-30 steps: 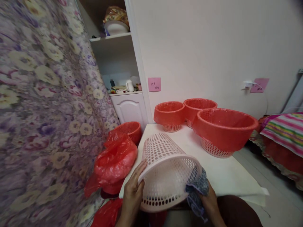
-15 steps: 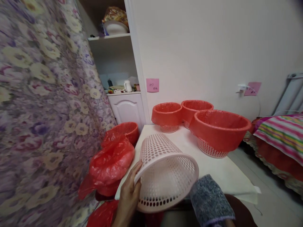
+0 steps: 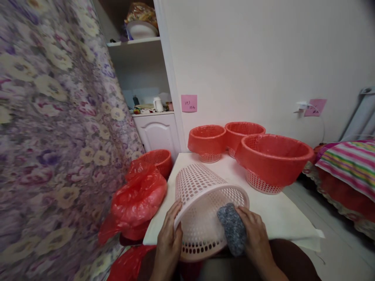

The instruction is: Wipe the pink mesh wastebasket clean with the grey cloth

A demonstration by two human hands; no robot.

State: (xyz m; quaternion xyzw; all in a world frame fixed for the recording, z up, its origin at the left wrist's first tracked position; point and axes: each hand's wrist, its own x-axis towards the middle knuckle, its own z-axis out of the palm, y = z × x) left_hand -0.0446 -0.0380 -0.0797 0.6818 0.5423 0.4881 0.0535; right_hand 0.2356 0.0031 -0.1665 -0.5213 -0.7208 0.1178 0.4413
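Note:
A white perforated plastic basket (image 3: 199,191) lies tilted on its side at the near edge of the white table (image 3: 281,218), its mouth turned towards me. My left hand (image 3: 170,242) grips its rim on the left. My right hand (image 3: 254,238) holds a grey cloth (image 3: 233,228) pressed inside the basket's mouth on the right.
Three baskets lined with red bags (image 3: 272,158) stand at the back of the table near the wall. Left of the table are a red bag bundle (image 3: 137,199) and another red-lined basket (image 3: 156,160). A floral curtain (image 3: 52,128) hangs at left; a striped bedcover (image 3: 348,164) lies at right.
My right hand lifted the grey cloth out and away from the basket, then brought it back into the basket's mouth. The left hand kept its grip on the rim.

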